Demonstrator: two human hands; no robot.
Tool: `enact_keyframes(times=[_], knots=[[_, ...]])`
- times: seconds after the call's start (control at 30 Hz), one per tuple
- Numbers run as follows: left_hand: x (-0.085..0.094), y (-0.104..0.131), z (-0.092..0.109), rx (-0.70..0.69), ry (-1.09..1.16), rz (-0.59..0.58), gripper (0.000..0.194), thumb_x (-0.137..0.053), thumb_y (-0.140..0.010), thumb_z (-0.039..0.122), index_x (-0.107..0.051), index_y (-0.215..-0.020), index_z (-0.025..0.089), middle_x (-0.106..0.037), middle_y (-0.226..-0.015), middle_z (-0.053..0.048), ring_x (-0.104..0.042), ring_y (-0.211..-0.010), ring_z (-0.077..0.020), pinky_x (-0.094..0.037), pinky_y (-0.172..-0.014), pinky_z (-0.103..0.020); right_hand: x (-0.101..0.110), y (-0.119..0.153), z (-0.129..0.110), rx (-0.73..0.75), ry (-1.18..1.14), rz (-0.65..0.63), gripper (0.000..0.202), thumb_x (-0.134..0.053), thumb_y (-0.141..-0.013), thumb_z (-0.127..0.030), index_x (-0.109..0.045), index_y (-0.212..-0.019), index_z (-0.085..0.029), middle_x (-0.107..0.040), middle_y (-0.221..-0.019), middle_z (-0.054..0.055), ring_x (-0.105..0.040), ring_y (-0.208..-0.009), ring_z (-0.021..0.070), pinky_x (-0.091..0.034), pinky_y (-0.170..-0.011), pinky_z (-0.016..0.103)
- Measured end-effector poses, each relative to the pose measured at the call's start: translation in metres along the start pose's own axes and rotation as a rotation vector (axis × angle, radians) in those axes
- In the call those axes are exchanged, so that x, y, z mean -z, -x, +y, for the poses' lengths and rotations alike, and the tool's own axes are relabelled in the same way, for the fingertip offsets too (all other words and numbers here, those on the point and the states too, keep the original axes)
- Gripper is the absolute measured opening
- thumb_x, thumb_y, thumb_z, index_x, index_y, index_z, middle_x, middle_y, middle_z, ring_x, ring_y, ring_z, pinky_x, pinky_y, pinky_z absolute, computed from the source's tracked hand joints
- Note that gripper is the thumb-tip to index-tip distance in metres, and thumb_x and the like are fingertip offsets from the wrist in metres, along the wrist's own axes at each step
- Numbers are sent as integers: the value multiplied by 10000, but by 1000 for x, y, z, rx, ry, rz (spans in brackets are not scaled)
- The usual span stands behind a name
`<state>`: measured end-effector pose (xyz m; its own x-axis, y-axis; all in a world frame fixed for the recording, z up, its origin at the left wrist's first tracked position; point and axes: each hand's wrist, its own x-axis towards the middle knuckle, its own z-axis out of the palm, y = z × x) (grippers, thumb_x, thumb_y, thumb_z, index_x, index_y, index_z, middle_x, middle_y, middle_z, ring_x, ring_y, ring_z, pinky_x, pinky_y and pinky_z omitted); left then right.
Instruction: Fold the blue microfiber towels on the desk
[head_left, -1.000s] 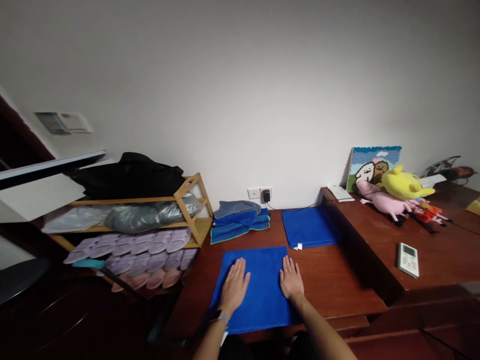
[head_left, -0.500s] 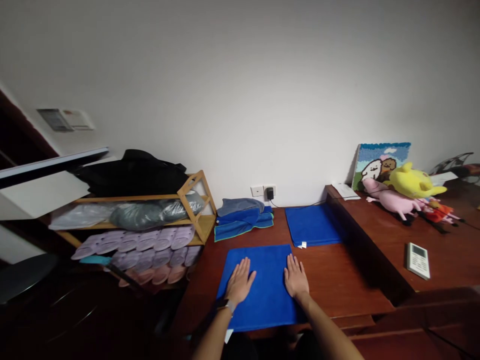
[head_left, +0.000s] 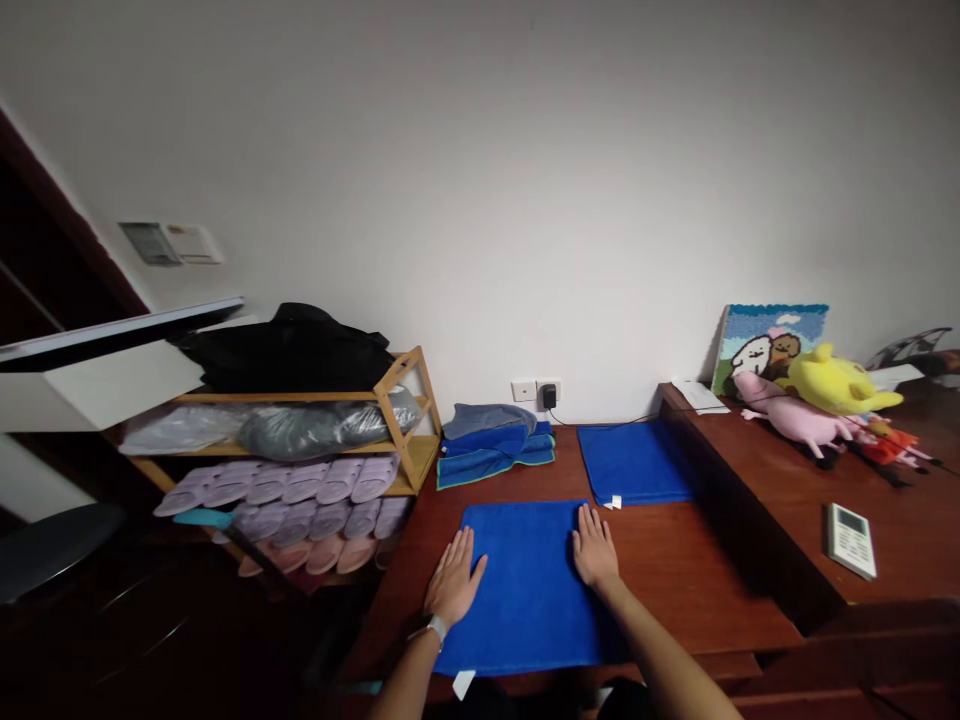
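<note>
A blue towel lies flat on the brown wooden table, with a white tag hanging at its near left corner. My left hand rests open on the towel's left edge, fingers pointing away from me. On the right edge, my right hand lies flat with its fingers stretched out. Behind it, a second blue towel is laid out flat with its own white tag. Farther left, a stack of folded blue and grey towels sits near the wall.
A shoe rack with several purple slippers and a black bag stands on the left. On the raised surface at right are plush toys, a white remote and a picture. A plug sits in the wall socket.
My left hand has slid left across the towel to its left edge. My right hand stays at the right edge. The whole view has shifted slightly.
</note>
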<state>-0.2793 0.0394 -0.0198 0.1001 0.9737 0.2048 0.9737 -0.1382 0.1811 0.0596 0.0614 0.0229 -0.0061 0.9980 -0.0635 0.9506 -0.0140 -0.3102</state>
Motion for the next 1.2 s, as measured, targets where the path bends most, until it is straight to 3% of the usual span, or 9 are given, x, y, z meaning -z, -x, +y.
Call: enact_keyframes(times=[0.2,0.5,0.6,0.67,0.73,0.9,1.0,1.1,1.2], knots=[[2,2,-1,1,7,-5,725,-272,-1029,590,-213,-1632,193,-316,-1675,-105,-285,-1547,-255,-292,-1254,-481,-4,-24,0,-25,7,-9,658,-124,-1032,-384,-119,-1632,-113,-99,-1715,23,-55,-1584,193,-37,-1275,386],[5,0,-3,-10,-46,-21,729,-261,-1031,584,-266,-1614,147,-351,-1658,-117,-307,-1540,-244,-283,-1260,-476,-16,-27,7,-5,-23,22,660,-125,-1034,-385,-151,-1625,-93,-123,-1712,46,-44,-1585,186,-11,-1272,382],[9,-10,5,-10,-62,42,686,-267,-1040,546,-305,-1603,157,-416,-1626,-118,-350,-1522,-255,-276,-1263,-503,-15,-28,7,-3,-30,26,659,-124,-1034,-390,-149,-1626,-101,-122,-1711,36,-46,-1585,188,-15,-1273,385],[10,-21,27,-2,-49,103,652,-243,-1053,503,-331,-1595,152,-447,-1608,-122,-363,-1516,-260,-285,-1260,-506,-14,-28,7,-1,-39,28,659,-124,-1035,-396,-150,-1626,-107,-124,-1710,32,-46,-1585,188,-23,-1273,385],[6,-36,64,-55,-7,108,629,-217,-1063,476,-360,-1583,153,-467,-1598,-114,-369,-1513,-253,-299,-1258,-485,-13,-27,6,-4,-48,27,658,-128,-1034,-394,-153,-1626,-107,-127,-1708,34,-46,-1585,189,-28,-1274,386],[-25,-75,173,-307,120,-49,633,-208,-1061,507,-298,-1610,205,-397,-1642,-79,-324,-1535,-235,-281,-1268,-471,-13,-27,7,22,-35,34,641,-165,-1024,-341,-191,-1620,-105,-141,-1703,55,-61,-1585,205,-35,-1276,401],[-44,-89,203,-313,145,-95,644,-171,-1059,511,-244,-1625,213,-361,-1659,-74,-286,-1550,-231,-247,-1278,-480,-16,-29,8,47,-15,22,631,-199,-1009,-294,-204,-1624,-150,-128,-1703,40,-53,-1585,204,-46,-1276,404],[-51,-93,193,-307,135,-95,652,-175,-1054,530,-222,-1630,228,-350,-1663,-68,-285,-1550,-233,-235,-1278,-495,-16,-31,8,32,-13,25,631,-180,-1015,-306,-187,-1627,-152,-126,-1703,30,-66,-1584,195,-57,-1278,395],[-44,-90,153,-255,101,-87,678,-188,-1047,561,-230,-1628,215,-332,-1669,-72,-272,-1554,-228,-221,-1279,-479,-13,-30,6,6,-22,37,639,-144,-1029,-344,-179,-1627,-123,-140,-1703,33,-72,-1583,190,-51,-1280,384]])
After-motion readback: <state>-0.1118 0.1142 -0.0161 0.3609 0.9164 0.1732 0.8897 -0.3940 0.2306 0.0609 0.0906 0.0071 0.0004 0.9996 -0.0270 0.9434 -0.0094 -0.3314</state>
